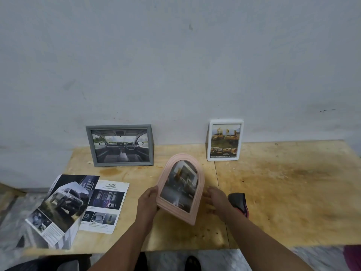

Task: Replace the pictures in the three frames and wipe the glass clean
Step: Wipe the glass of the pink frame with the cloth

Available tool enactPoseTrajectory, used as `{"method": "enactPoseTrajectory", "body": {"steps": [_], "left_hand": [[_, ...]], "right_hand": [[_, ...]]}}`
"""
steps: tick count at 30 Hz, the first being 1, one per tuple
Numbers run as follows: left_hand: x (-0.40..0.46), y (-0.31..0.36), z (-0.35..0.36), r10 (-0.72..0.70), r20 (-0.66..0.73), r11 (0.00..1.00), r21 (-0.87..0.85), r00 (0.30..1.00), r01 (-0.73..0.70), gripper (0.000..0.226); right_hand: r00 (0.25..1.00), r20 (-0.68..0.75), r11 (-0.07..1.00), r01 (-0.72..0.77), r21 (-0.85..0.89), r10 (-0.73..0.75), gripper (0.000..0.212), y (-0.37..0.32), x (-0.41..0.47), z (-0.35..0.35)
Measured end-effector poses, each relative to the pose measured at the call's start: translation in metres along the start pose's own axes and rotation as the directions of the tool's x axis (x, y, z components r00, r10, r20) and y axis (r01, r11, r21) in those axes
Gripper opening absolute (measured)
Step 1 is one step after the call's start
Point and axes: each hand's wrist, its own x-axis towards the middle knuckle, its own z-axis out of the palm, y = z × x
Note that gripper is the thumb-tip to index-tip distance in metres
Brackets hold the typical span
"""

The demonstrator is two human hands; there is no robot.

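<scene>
Gripping the arched pink frame (pixel 180 187) by its lower left edge, our left hand (pixel 148 201) has fingers curled round the rim and holds the frame tilted up off the tabletop (pixel 283 192), glass side toward us. Our right hand (pixel 215 198) is beside the frame's right edge with fingers spread and relaxed; it grasps nothing, and we cannot tell whether its fingertips touch the frame or the tabletop behind it.

We judge the frame to be light and stiff, easy to carry one-handed, but the glass front is the fragile part and will smear under fingers. So we take hold at the ribbed outer rim, on two opposite sides, and keep our fingers off the pane. To change the picture we expect to turn it face down and work from the back, which we cannot see from here.

Two more frames stand leaning against the wall at the far edge: a grey landscape frame (pixel 120 145) showing a car interior to the left, and a white upright frame (pixel 225 140) with yellow trucks to the right. Loose car brochure pages (pixel 82 206) lie at the near left, partly hanging over the edge. A dark cloth-like thing (pixel 238 201) lies just behind our right wrist; we judge it to be for wiping, though it is too blurred to be sure.
</scene>
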Motion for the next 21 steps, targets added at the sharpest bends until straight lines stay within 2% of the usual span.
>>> {"method": "enactPoseTrajectory", "body": {"steps": [3, 6, 8, 10, 12, 14, 16, 19, 21], "left_hand": [[-0.007, -0.011, 0.007, -0.189, 0.032, 0.947, -0.26, 0.982, 0.191, 0.027], [-0.008, -0.02, 0.008, -0.261, 0.063, 0.903, -0.338, 0.963, 0.267, 0.024], [-0.007, -0.027, 0.005, -0.308, 0.063, 0.885, -0.348, 0.949, 0.31, 0.025], [-0.005, -0.035, 0.002, -0.337, 0.05, 0.874, -0.354, 0.94, 0.332, 0.024], [-0.003, -0.044, -0.001, -0.351, 0.047, 0.868, -0.358, 0.935, 0.343, 0.024], [0.001, -0.051, -0.001, -0.365, 0.038, 0.865, -0.357, 0.93, 0.354, 0.025], [0.003, -0.056, -0.002, -0.38, 0.009, 0.869, -0.339, 0.925, 0.36, 0.024], [0.006, -0.061, -0.002, -0.368, -0.057, 0.9, -0.271, 0.928, 0.34, 0.028], [0.007, -0.063, -0.002, -0.344, -0.077, 0.925, -0.2, 0.936, 0.324, 0.028]], "right_hand": [[0.999, 0.042, 0.998, 0.018, 0.066, -0.021, 0.024, 0.006, -0.004, 0.005], [1.0, 0.001, 0.987, 0.023, 0.158, -0.023, 0.031, 0.006, -0.005, 0.001], [1.0, 0.01, 0.989, 0.006, 0.146, -0.007, 0.034, 0.006, -0.005, -0.003], [1.0, 0.01, 0.998, 0.023, 0.06, -0.024, 0.032, 0.003, -0.006, -0.007], [0.994, -0.038, 0.99, 0.094, -0.104, -0.098, 0.032, 0.001, -0.005, -0.014], [0.966, -0.14, 0.946, 0.173, -0.274, -0.218, 0.033, 0.002, -0.002, -0.027], [0.911, -0.269, 0.905, 0.2, -0.376, -0.313, 0.026, 0.001, -0.002, -0.044], [0.837, -0.423, 0.877, 0.131, -0.463, -0.348, 0.017, 0.009, 0.002, -0.076], [0.832, -0.481, 0.869, 0.004, -0.494, -0.278, 0.035, 0.02, 0.01, -0.096]]}}
